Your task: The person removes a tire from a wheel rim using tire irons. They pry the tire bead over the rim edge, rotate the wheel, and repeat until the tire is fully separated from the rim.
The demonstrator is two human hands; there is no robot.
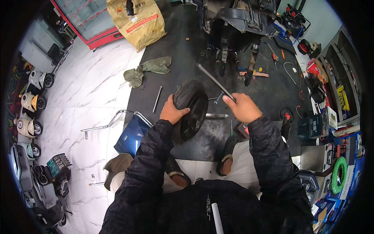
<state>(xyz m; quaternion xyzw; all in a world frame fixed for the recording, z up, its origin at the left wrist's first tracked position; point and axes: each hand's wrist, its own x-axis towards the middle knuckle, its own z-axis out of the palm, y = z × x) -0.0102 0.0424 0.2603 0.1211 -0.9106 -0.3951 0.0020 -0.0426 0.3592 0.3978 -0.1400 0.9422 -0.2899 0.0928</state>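
Note:
My left hand [173,111] is closed on the side of a small black tyre [189,90], thumb over its edge, holding it upright and slightly tilted. Its dark inside faces right; I cannot tell whether a rim is in it. In my right hand [245,109] is a long grey metal bar [212,78], like a tyre lever, pointing up and left. Its far end is apart from the tyre. A flat silver bar [217,115] lies on the black mat [183,39] just right of the tyre, with a spanner [219,98] beyond it.
A partly dismantled scooter [241,23] stands at the far side. Left of the tyre lie a metal rod [157,99], a green cloth [150,69] and a blue panel [133,134] with a chrome frame. Pliers [274,54] lie far right; boxes [314,124] line the right side.

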